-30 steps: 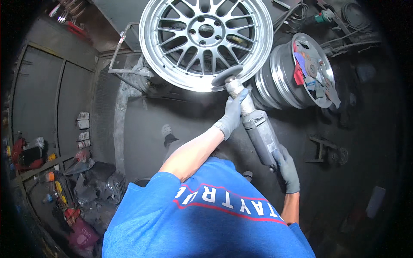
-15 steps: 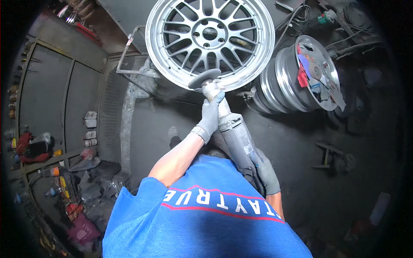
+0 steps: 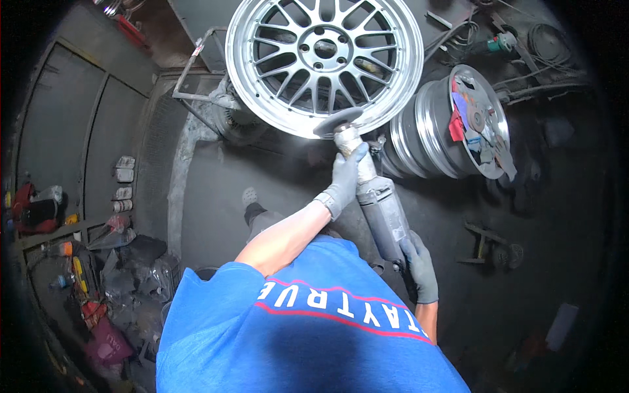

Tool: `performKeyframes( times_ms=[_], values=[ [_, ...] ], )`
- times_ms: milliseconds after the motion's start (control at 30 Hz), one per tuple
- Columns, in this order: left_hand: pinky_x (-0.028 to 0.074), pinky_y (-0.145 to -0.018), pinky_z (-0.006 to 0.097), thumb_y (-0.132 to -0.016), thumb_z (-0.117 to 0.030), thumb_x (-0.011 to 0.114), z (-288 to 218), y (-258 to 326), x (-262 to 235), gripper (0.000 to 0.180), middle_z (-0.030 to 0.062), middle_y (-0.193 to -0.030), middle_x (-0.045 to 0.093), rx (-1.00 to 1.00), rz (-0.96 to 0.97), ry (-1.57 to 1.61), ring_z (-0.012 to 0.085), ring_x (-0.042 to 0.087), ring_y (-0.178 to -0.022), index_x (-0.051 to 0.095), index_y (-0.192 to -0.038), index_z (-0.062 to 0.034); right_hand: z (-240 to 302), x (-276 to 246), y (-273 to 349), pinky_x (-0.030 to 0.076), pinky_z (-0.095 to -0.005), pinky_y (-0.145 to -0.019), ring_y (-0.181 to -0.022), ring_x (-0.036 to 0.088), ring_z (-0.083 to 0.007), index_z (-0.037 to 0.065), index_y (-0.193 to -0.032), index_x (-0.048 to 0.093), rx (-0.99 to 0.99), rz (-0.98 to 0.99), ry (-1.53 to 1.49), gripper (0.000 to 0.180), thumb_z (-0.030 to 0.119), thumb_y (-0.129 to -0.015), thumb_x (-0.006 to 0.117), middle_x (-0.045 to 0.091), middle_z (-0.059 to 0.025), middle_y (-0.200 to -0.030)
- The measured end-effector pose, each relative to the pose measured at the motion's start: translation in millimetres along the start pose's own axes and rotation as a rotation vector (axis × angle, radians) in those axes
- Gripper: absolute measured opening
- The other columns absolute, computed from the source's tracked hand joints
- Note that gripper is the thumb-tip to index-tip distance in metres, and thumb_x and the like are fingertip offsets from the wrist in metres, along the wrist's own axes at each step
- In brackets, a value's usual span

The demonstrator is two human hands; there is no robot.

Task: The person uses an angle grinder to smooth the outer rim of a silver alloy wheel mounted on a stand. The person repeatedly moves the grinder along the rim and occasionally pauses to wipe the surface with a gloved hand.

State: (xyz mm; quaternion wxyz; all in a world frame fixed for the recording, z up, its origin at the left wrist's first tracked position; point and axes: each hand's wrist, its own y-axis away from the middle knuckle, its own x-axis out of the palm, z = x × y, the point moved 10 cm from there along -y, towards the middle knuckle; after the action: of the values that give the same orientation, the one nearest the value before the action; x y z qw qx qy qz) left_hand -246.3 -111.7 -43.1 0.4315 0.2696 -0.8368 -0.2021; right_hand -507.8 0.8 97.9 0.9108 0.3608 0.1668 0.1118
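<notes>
Both of my hands wear grey gloves and hold a long grey angle grinder (image 3: pixel 385 213). My left hand (image 3: pixel 342 178) wraps round its pale, wrapped neck, just behind the head. Farther back, my right hand (image 3: pixel 420 267) grips the rear end of the body. The grinder's round grey disc (image 3: pixel 338 122) lies tilted over the near lip of a silver multi-spoke car wheel rim (image 3: pixel 325 76). Whether the disc touches the lip cannot be made out. The rim faces up, with bolt holes round its centre, and its far edge is cut off by the picture.
On the right lies another rim (image 3: pixel 429 128) on its side, with cloths and discs in its open face. A metal frame (image 3: pixel 187 78) stands left of the wheel. Coiled cables (image 3: pixel 549 44) lie at the far right. Bags and clutter (image 3: pixel 137 275) fill the lower left.
My hands and the grinder have moved right along the rim's near lip. The disc has swung with them, and the view has shifted a little.
</notes>
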Motion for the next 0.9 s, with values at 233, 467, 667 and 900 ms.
performKeyframes(
  times_ms=[233,467,667,900],
  values=[
    [0.059,-0.096,0.038,-0.096,-0.031,0.086,-55,-18,-83,0.065,0.0093,-0.126,0.07,0.122,-0.105,-0.013,0.0209,0.071,-0.108,0.056,-0.145,-0.001,-5,58,-52,0.042,-0.0363,-0.12,-0.14,0.058,-0.026,-0.007,-0.154,0.056,-0.185,0.188,0.122,0.06,0.029,-0.108,0.066,0.064,-0.0194,-0.151],
    [0.059,-0.099,0.039,-0.095,-0.032,0.088,-31,-12,-56,0.07,0.0094,-0.128,0.068,0.091,-0.08,0.004,0.0214,0.07,-0.112,0.053,-0.148,-0.0023,-26,24,-65,0.042,-0.0371,-0.121,-0.143,0.058,-0.0292,-0.008,-0.156,0.053,-0.152,0.179,0.065,0.065,0.032,-0.107,0.068,0.063,-0.0238,-0.153],
    [0.058,-0.102,0.041,-0.095,-0.031,0.088,37,-16,10,0.067,0.0068,-0.13,0.07,-0.029,0.118,0.127,0.0205,0.071,-0.115,0.054,-0.148,-0.0076,-6,-41,-34,0.052,-0.0358,-0.106,-0.13,0.063,-0.0237,-0.003,-0.156,0.054,-0.188,0.022,0.193,0.063,0.031,-0.105,0.069,0.066,-0.0162,-0.146],
    [0.058,-0.102,0.039,-0.098,-0.026,0.085,43,-9,21,0.058,0.0038,-0.129,0.071,-0.009,0.226,0.164,0.0185,0.07,-0.116,0.057,-0.147,-0.0111,-26,-50,-37,0.057,-0.0331,-0.09,-0.12,0.065,-0.0197,0.001,-0.157,0.054,-0.107,0.026,0.039,0.062,0.03,-0.105,0.069,0.066,-0.0118,-0.142]
  ],
)
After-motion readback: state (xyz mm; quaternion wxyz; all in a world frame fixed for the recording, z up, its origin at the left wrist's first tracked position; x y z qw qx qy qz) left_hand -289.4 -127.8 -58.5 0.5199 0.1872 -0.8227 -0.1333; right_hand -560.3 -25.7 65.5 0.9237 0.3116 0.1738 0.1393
